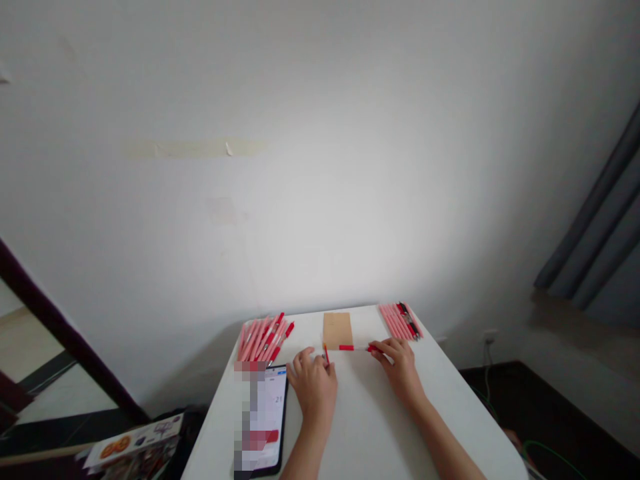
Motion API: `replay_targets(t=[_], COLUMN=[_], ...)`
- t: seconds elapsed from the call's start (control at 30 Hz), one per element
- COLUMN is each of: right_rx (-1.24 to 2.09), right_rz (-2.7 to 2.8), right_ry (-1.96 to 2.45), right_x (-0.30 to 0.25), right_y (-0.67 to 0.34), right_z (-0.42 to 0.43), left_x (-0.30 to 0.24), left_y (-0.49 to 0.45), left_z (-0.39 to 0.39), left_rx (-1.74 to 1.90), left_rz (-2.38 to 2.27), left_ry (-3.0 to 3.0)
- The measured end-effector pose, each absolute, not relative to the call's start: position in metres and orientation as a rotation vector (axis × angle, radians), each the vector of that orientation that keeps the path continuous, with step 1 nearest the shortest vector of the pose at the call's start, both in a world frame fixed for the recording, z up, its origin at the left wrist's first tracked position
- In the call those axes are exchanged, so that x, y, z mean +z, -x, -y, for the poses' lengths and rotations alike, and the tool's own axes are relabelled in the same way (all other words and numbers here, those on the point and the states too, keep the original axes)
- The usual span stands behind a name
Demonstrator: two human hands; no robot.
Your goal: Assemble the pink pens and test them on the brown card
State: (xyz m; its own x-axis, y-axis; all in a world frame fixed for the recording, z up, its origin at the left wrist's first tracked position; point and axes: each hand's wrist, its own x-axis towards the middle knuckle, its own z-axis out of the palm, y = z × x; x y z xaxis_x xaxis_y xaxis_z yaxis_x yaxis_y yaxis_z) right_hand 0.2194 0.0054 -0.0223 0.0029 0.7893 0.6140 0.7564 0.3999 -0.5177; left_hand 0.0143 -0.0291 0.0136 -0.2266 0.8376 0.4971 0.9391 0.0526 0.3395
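Note:
Near the middle of the white table, my left hand pinches a thin red stick with an orange tip that looks like a pen refill. My right hand holds a pen with a clear barrel and red ends by its right end, so it points left. That pen lies level across the near edge of a brown cardboard square. The tips of several fingers are too small to make out clearly.
A loose pile of pink and red pens lies at the back left. At the back right is a neat row of pink, red and black pens. A phone with its screen lit lies left of my left hand. A wall rises behind the table.

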Motion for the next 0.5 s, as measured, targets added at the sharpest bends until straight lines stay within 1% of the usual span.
replay_targets(t=[0.5], right_rx=[0.055], right_rz=[1.734], right_ry=[1.355], right_x=[-0.0237], right_y=[-0.2213], right_z=[-0.0067], left_x=[0.0112], left_y=[-0.0158], left_z=[0.0292], left_rx=[-0.947], left_rz=[2.097], left_ry=[1.832])
